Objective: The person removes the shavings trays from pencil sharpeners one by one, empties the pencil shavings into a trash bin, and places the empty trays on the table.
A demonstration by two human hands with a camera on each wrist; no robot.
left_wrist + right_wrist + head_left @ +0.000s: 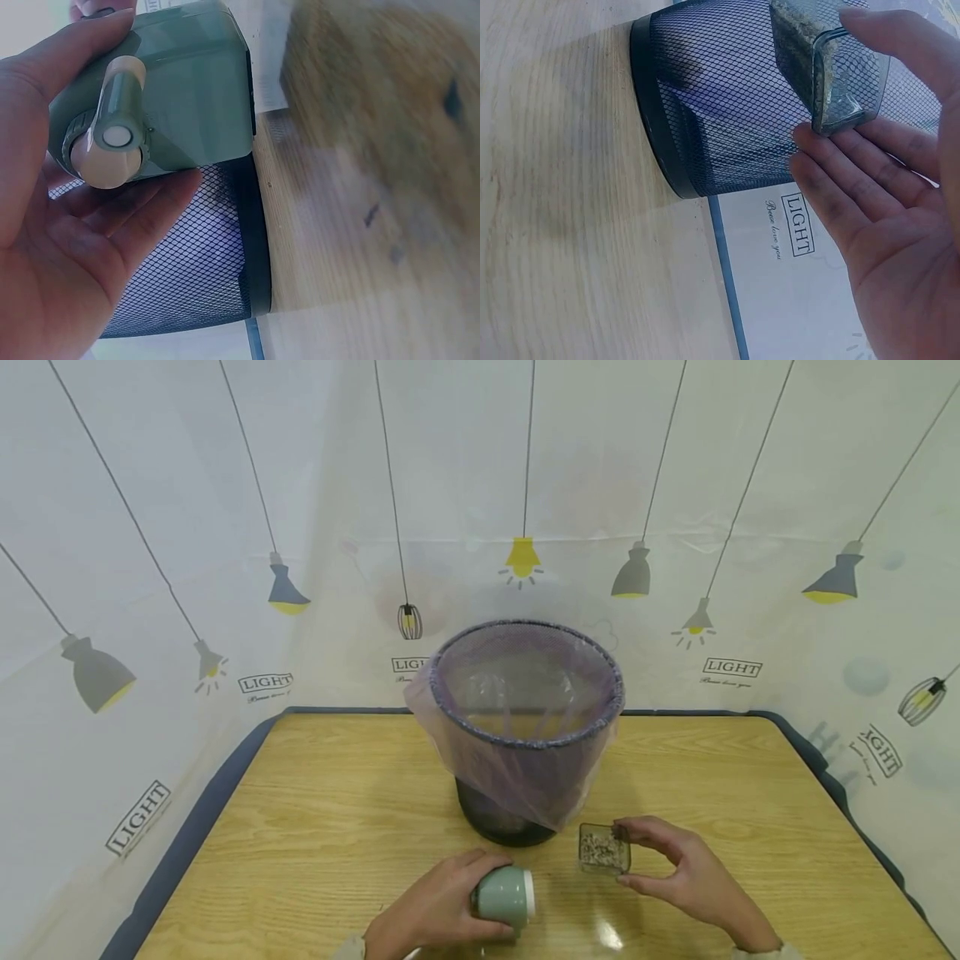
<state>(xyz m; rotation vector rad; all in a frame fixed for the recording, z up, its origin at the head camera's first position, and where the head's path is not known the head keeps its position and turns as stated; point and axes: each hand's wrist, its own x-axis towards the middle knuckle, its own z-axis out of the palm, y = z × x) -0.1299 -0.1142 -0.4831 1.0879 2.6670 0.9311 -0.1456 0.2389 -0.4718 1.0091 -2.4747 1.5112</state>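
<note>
My left hand [450, 902] grips a green pencil sharpener [504, 897], tipped on its side low over the table. In the left wrist view its crank handle [118, 112] points toward the camera, with the thumb on one side of the body and fingers on the other. My right hand [693, 877] pinches a small clear shavings drawer [602, 849] between thumb and fingertips, to the right of the sharpener and apart from it. Greyish-brown pencil shavings [796, 34] lie inside the drawer, seen in the right wrist view.
Just beyond both hands stands a black mesh wastebasket [495, 827], lined with a thin purple bag [525, 777] folded over its rim. It stands on a wood-grain table [337, 793]. A white curtain [450, 485] printed with lamps surrounds the table's back and sides.
</note>
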